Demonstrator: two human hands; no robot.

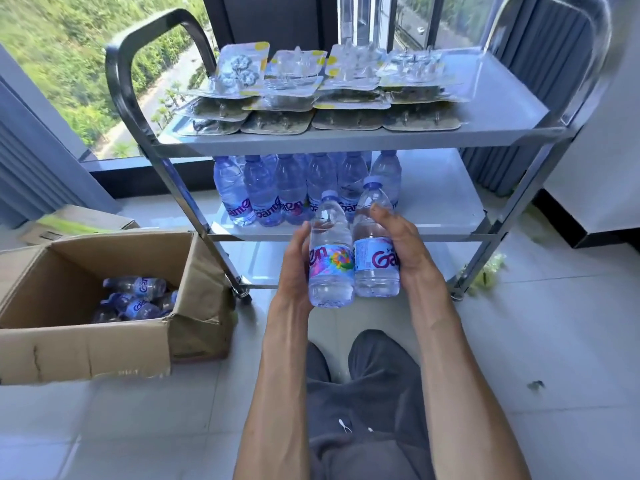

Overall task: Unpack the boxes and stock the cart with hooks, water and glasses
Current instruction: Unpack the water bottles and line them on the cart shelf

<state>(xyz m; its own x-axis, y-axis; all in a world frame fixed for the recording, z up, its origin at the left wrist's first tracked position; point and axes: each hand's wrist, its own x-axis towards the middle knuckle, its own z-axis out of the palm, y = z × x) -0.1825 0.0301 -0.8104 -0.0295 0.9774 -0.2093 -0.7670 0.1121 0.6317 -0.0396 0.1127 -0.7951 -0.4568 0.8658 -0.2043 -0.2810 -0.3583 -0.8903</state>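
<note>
Just beyond the hands, the middle shelf [446, 202] lies bare to their right, open between the right post [498, 237] and the standing bottles [287, 192], which fill the stretch ahead and to the left. The top shelf [346, 138] caps that gap from above. Left of the left hand [294, 268], the open box [86, 344] sits near the cart's left leg [207, 237], flaps up
</note>
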